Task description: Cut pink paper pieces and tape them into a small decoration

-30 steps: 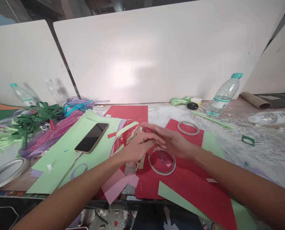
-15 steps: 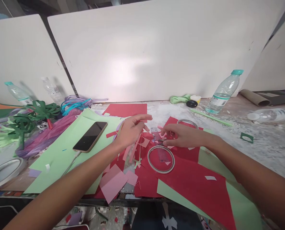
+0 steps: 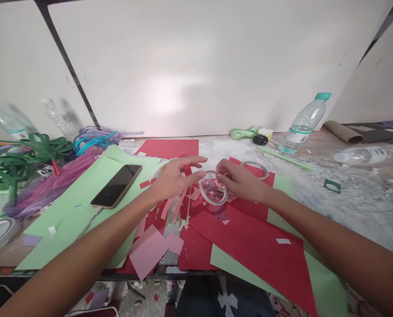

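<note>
My right hand (image 3: 240,179) pinches the edge of a thin tape roll (image 3: 213,203), which is raised and tilted over red paper (image 3: 249,237). Across from it, my left hand (image 3: 176,177) has its fingers apart, with the thumb tip close to the ring's left edge; whether they touch is unclear. Through the ring, small paper scraps and something metallic show on the red sheet. A second tape roll (image 3: 255,170) lies just behind my right hand. Pink paper pieces (image 3: 149,250) are below my left hand.
A phone (image 3: 117,186) with a cable lies on green paper (image 3: 64,220) at left. Green paper-strip flowers (image 3: 46,149), bottles and another tape roll (image 3: 1,235) are further left. At right stand a water bottle (image 3: 303,125), a cardboard tube (image 3: 343,132) and a lying bottle (image 3: 374,155).
The tape roll that lay flat on the red paper is now lifted and tilted in my right hand. My left hand stays raised beside it. The view has shifted slightly.
</note>
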`<state>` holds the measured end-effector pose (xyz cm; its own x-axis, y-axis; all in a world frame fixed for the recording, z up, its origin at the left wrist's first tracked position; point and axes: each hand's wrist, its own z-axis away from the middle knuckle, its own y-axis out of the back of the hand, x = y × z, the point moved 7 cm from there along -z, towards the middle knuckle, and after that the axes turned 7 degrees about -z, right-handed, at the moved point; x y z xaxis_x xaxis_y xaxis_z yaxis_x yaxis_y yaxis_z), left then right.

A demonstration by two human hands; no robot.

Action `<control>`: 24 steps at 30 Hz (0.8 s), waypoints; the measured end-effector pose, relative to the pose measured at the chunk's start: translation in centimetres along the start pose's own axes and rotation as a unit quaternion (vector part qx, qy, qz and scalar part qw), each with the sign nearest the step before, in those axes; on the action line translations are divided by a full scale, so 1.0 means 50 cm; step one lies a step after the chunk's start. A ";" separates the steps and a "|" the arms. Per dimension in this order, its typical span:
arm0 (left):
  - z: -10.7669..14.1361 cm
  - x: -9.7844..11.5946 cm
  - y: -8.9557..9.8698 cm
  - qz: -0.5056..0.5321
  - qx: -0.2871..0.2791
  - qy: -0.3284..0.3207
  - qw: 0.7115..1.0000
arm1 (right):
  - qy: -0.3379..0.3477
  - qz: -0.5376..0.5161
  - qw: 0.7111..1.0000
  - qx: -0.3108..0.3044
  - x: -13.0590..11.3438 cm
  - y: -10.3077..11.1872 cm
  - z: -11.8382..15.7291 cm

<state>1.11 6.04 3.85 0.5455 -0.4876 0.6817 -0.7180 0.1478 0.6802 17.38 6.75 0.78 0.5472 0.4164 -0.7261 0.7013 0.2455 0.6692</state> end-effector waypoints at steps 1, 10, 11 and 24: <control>0.002 0.007 -0.003 0.000 -0.015 -0.012 1.000 | -0.011 -0.033 0.999 0.009 0.004 0.000 0.000; 0.023 0.042 -0.043 -0.062 -0.086 -0.040 0.994 | 0.006 -0.187 0.981 0.045 -0.002 -0.021 0.003; 0.024 0.045 -0.047 -0.067 -0.083 -0.052 0.993 | 0.017 -0.184 0.982 0.051 -0.005 -0.020 0.004; 0.030 0.046 -0.057 -0.085 -0.030 -0.110 0.990 | -0.019 -0.380 0.923 -0.063 -0.033 -0.029 0.015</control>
<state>3.72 3.20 3.07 0.5438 -0.6843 0.4858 -0.5941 0.0949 0.7988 15.80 5.08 0.89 -0.0636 0.0512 -0.9967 0.8323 0.5538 -0.0247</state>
